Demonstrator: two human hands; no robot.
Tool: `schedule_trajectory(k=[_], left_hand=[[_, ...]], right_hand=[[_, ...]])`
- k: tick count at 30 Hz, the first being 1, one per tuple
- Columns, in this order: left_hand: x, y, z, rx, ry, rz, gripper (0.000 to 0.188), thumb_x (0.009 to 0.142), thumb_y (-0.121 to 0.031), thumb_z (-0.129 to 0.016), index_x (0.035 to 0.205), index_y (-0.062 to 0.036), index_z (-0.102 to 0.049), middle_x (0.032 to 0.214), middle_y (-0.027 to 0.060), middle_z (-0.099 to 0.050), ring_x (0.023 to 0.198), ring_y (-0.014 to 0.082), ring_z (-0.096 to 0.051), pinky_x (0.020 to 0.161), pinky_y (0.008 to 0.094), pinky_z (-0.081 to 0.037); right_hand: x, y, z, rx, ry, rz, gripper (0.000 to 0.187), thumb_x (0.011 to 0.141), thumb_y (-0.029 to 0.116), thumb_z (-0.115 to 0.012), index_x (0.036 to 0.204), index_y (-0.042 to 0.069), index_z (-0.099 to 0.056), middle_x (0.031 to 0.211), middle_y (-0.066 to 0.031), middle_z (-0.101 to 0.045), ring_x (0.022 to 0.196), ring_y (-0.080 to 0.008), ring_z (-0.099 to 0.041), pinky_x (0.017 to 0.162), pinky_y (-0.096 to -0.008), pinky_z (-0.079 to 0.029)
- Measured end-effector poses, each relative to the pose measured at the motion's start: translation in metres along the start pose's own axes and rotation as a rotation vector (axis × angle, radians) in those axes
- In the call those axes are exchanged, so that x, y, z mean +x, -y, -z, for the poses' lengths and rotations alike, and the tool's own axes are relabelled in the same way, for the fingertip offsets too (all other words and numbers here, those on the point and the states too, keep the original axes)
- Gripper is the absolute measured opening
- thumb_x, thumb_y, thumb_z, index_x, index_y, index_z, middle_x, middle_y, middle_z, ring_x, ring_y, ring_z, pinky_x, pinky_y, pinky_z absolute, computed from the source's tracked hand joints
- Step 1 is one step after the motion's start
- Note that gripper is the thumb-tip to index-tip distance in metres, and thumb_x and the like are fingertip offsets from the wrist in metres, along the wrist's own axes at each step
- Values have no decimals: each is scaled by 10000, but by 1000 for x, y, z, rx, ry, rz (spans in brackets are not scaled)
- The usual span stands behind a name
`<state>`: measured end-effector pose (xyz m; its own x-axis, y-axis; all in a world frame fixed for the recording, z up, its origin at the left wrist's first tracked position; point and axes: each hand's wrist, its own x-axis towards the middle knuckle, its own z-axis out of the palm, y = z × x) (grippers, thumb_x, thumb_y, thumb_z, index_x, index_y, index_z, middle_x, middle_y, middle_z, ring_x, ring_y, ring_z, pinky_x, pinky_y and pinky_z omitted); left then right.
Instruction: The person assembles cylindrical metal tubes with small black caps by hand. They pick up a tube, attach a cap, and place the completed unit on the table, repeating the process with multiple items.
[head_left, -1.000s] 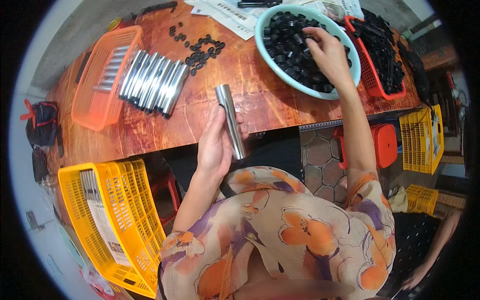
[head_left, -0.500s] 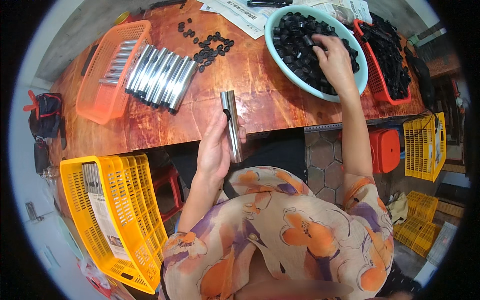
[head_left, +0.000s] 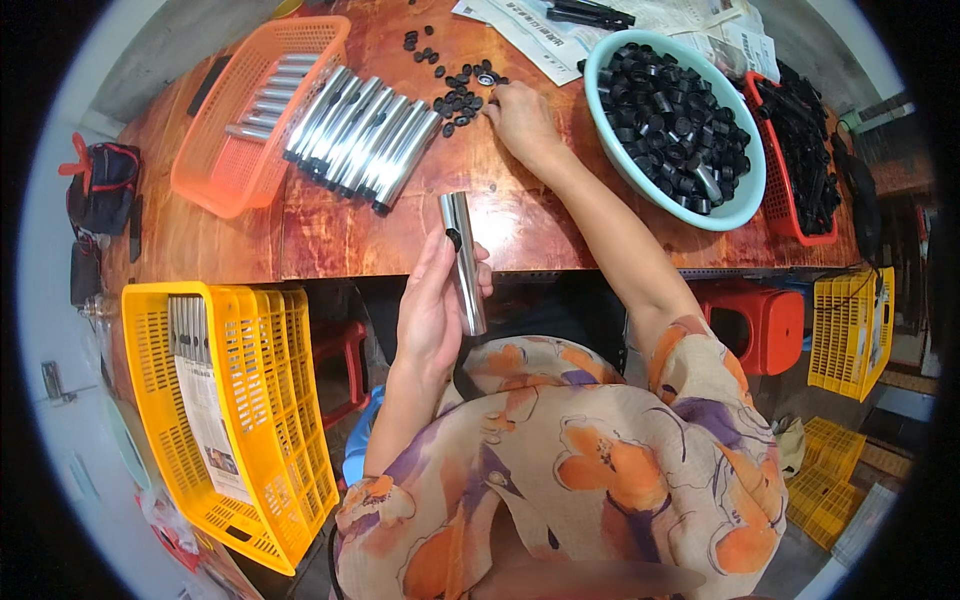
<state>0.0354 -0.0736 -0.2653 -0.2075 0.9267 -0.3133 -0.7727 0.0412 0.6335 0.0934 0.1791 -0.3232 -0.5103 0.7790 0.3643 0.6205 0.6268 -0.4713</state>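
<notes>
My left hand (head_left: 428,310) is wrapped around a shiny metal tube (head_left: 463,265), held upright near the table's front edge. A black oval piece sits at an opening in the tube's side. At the far middle of the table, my right hand (head_left: 525,125) reaches down beside a scatter of small black oval caps (head_left: 458,103). Its fingers are curled together, and what they hold, if anything, is hidden. Just past the fingertips lies a round piece with a pale ring (head_left: 486,79). To the left, several metal tubes (head_left: 365,135) with black ends lie side by side.
An orange basket (head_left: 215,165) with more tubes stands at the left. On the right are a pale blue basin (head_left: 610,150) of black caps and a red basket (head_left: 785,205) of black parts. Newspapers (head_left: 520,40) lie at the back. A yellow crate (head_left: 255,400) stands lower left.
My right hand has left the basin and moved left to the scattered caps. The ringed piece now shows near its fingertips. My left hand still holds the tube. The whole view has shifted slightly.
</notes>
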Motion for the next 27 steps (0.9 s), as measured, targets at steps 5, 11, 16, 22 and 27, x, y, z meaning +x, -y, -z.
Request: schedule_trajectory(k=[5,11,16,22,27], left_hand=[[14,1,8,25,-2,-39,439,1003,-184,-407,1421,-65,-348,981,88,-585,772,139,-568,706,278,-493],[27,10,6,222,-52,-97,436,1007,-187,-407,1422,-60,-361,996,61,-595,792,112,-566,712,254,-488],[30,14,0,334,-97,-174,434,1009,-226,-422,1407,-57,-390,966,33,-614,785,101,-570,708,250,-493],[21,18,-8,319,-39,-67,365,1010,-342,-416,1206,-50,-515,873,44,-601,754,131,-583,676,251,-485],[19,15,-13,162,64,55,349,1009,-335,-424,1165,-39,-523,904,53,-591,738,128,-562,629,247,-483]], right_hand=[[-33,7,22,200,33,115,165,841,136,-629,905,-12,-663,889,-182,-633,807,-344,-620,717,-416,-492],[-81,56,96,672,319,159,169,884,68,-598,1020,-6,-667,866,-117,-673,681,-174,-623,609,-296,-481],[-86,65,110,556,272,411,175,840,55,-637,1005,5,-668,852,-134,-657,731,-265,-639,645,-336,-492],[-86,60,113,423,380,414,176,826,142,-656,964,34,-674,843,-141,-657,766,-304,-642,674,-365,-494],[-92,57,121,482,261,292,260,798,277,-721,869,40,-640,704,-105,-631,636,-213,-625,575,-314,-472]])
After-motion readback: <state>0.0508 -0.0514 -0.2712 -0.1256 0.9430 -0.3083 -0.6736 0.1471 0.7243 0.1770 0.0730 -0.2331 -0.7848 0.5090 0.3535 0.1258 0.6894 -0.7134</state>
